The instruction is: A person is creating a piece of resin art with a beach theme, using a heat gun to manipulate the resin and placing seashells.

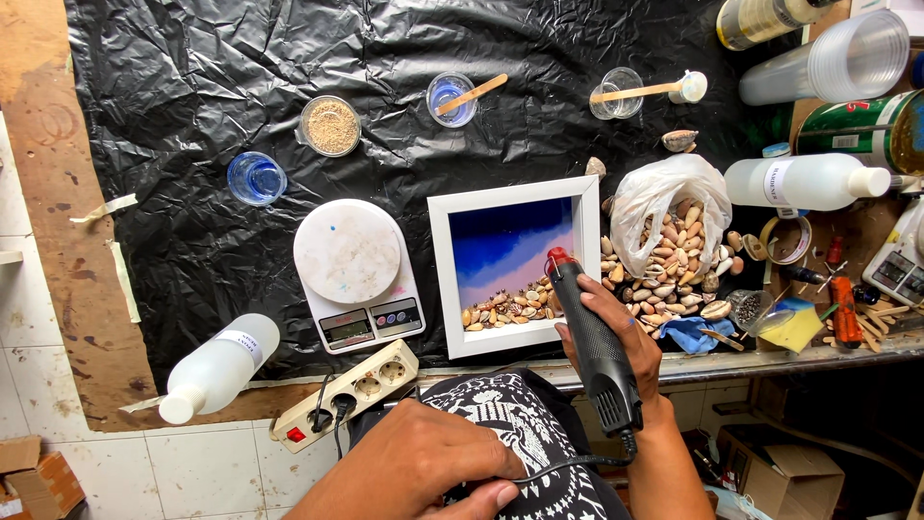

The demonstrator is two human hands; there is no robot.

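Note:
My right hand [616, 332] grips a black heat gun [589, 332] whose red nozzle points into a white square frame [512, 267]. Blue, purple and pale resin fills the frame, with several small shells along its lower edge. My left hand [419, 467] is low near my lap, its fingers closed on the gun's black cable [568, 465]. Beside the frame's right edge lies a white plastic bag [664, 197] spilling many shells onto the black sheet.
A white kitchen scale [354, 265] sits left of the frame. A power strip [346, 393] and a white bottle [217, 371] lie at the table's front edge. Cups with sand, blue liquid and wooden sticks stand at the back. Bottles, tape and tools crowd the right.

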